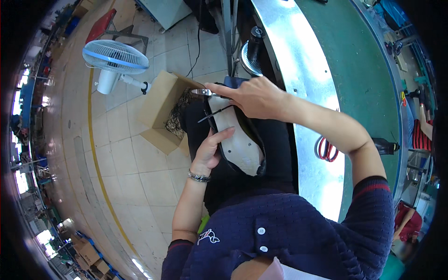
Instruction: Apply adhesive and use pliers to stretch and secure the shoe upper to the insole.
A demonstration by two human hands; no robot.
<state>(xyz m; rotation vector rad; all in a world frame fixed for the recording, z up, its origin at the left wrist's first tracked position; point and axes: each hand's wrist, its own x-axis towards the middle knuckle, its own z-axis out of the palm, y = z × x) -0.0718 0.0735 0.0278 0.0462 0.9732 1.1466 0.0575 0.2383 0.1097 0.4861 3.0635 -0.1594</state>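
Across my lap lies a shoe upper (240, 144) with its pale insole side facing up and dark edges around it. My left hand (211, 148) grips its left side, the thumb resting on the pale surface. At the far end my right hand (255, 97) is closed on a hand tool with a shiny metal head (202, 92); its exact kind is hard to make out. The tool's head sticks out left past the shoe's edge. A thin dark rod-like piece (214, 113) crosses the shoe just below my right hand.
An open cardboard box (158, 116) with tangled black strands stands on the left floor, near a white and blue fan (114, 58). Red-handled scissors (326, 150) lie on the metal bench edge (317, 186) at right. Beyond runs a green surface (359, 93). Other people sit far right.
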